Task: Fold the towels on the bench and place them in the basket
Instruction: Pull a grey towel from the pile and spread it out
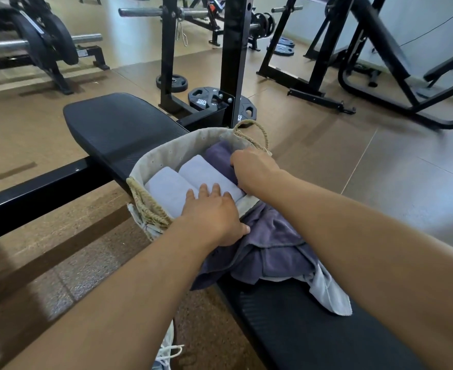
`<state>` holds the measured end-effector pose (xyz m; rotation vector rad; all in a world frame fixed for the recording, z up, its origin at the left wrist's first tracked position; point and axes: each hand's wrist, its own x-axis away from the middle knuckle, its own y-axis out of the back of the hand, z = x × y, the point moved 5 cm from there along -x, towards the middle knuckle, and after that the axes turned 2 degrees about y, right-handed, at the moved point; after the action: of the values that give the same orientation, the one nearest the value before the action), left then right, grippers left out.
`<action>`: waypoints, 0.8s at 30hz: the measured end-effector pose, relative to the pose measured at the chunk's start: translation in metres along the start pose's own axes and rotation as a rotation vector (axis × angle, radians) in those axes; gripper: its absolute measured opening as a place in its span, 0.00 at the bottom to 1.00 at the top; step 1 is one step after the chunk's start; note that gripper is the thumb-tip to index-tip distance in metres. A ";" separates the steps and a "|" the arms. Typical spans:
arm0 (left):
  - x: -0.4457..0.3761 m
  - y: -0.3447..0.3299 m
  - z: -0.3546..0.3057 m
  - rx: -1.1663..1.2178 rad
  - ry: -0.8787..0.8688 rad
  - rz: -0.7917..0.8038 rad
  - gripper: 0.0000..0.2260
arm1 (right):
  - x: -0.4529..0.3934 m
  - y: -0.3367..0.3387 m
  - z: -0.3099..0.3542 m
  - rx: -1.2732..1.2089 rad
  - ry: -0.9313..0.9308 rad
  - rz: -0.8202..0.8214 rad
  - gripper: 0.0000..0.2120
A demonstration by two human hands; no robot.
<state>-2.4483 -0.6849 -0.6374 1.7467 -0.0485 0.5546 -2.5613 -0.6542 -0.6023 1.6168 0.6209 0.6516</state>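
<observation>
**Seating the dark towel beside the two pale ones**

Nearest us, unfolded towels lie heaped on the tabletop [313, 329]: a dark purple towel [270, 252] over a pale grey towel [329, 292] whose corner trails toward our right arm. Just beyond the heap, touching it, stands the basket [166, 153]. Our left hand [212, 212] lies with straight fingers flat on the two folded pale towels [188, 180], thumb outside the near rim. Our right hand [249, 166], farther in, curls down onto the folded dark towel [220, 158] wedged along the basket's right wall. That towel's long axis runs away from us, parallel to its pale neighbours. We judge the loose heap comes next; it sits directly below both wrists, slightly nearer our left.
</observation>
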 end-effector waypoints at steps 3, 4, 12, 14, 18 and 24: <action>0.000 0.000 0.003 0.006 -0.004 -0.001 0.38 | 0.000 -0.004 0.003 0.070 0.051 0.066 0.10; 0.000 0.000 0.004 0.011 -0.006 -0.005 0.39 | 0.000 -0.006 0.002 0.076 0.064 0.086 0.08; 0.005 0.002 0.008 0.024 -0.014 -0.018 0.39 | 0.013 -0.034 0.000 0.008 0.173 0.255 0.20; 0.005 0.002 0.010 0.026 -0.012 -0.024 0.38 | 0.018 -0.028 0.004 0.057 0.194 0.293 0.20; 0.006 0.002 0.010 0.023 -0.012 -0.033 0.36 | 0.031 -0.019 0.004 0.055 0.197 0.211 0.21; 0.011 0.010 0.004 0.057 -0.053 -0.129 0.38 | 0.076 -0.029 -0.030 -0.348 0.085 -0.393 0.21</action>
<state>-2.4409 -0.6880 -0.6246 1.8053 0.0426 0.4194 -2.5304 -0.5756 -0.6226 1.1080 0.8126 0.5033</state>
